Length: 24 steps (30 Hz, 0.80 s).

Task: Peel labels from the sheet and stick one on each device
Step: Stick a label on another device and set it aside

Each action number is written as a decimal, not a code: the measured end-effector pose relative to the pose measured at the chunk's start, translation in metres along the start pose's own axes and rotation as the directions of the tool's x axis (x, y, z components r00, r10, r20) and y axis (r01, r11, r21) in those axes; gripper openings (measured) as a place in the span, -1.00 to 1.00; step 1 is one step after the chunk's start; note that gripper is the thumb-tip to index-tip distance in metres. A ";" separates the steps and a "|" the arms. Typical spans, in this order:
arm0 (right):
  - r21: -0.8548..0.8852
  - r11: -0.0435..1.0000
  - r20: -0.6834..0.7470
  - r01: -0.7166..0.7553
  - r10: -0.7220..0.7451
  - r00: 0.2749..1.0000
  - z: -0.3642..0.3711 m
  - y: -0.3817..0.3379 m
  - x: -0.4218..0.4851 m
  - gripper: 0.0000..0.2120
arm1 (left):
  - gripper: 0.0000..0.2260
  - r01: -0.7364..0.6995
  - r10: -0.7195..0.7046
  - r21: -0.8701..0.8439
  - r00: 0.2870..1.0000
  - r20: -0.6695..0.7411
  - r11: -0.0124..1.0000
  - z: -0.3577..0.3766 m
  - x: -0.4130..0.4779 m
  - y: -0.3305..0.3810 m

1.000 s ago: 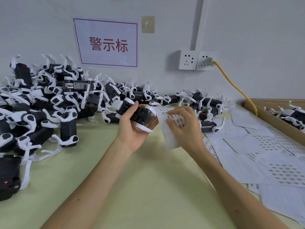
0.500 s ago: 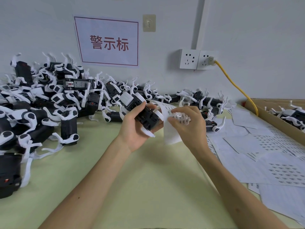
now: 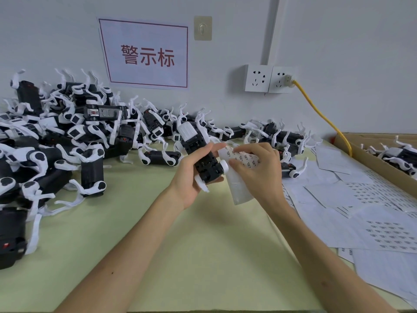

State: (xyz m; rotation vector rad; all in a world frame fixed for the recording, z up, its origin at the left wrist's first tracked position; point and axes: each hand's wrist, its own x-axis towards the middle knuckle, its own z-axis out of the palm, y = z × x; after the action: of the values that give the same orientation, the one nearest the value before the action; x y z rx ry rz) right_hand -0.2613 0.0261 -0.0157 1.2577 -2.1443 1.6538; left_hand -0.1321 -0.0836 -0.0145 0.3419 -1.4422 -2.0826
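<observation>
The device (image 3: 204,159), black with a white cap at its far end, was held above the bench (image 3: 203,256) at mid-frame, tilted with the cap pointing away and to the left. The left hand (image 3: 188,179) had it from below. Its grip was closed round the lower half of the body, with the thumb on the near side and the fingertips curling over the top edge. Just to the right, touching the device's round white end piece, was the label sheet (image 3: 240,190), a narrow strip with rows of small printed labels on its upper part and a bare lower end hanging down. The right hand (image 3: 257,170) pinched that strip. Its grip was nearly closed, with the fingers bent over the printed part and the thumb pressed against the sheet beside the device. Whether a label was lifted I could not tell. Behind and to the left, a large pile of devices (image 3: 67,136) with white straps covered the bench up to the wall. On the right, loose label sheets (image 3: 372,222) lay overlapping, and beyond them stood a cardboard box (image 3: 370,160) with more devices inside. On the wall hung a sign (image 3: 144,55) with red characters, a pair of sockets (image 3: 268,79) and a yellow cable (image 3: 320,114) running down toward the box.
</observation>
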 end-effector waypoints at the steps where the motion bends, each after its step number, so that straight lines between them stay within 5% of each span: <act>1: 0.001 1.000 -0.004 0.006 -0.006 1.000 0.001 0.000 0.000 -0.78 | -0.59 -0.006 0.006 -0.005 1.000 -0.019 1.000 -0.001 0.001 0.000; 14: 0.072 0.994 -0.053 0.087 -0.084 0.995 0.001 -0.003 -0.002 -0.78 | -0.58 0.004 -0.008 0.043 0.995 0.096 0.999 0.000 -0.003 0.002; 24: 0.151 0.989 -0.022 0.005 -0.002 1.000 -0.001 0.001 -0.001 -0.92 | -0.63 -0.006 -0.009 0.188 0.997 0.077 0.982 0.000 -0.007 0.003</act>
State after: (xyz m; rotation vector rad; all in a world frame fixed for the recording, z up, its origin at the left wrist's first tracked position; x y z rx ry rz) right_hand -0.2613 0.0273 -0.0168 1.2755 -2.0367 1.8500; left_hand -0.1259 -0.0803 -0.0121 0.3390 -1.6905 -1.9846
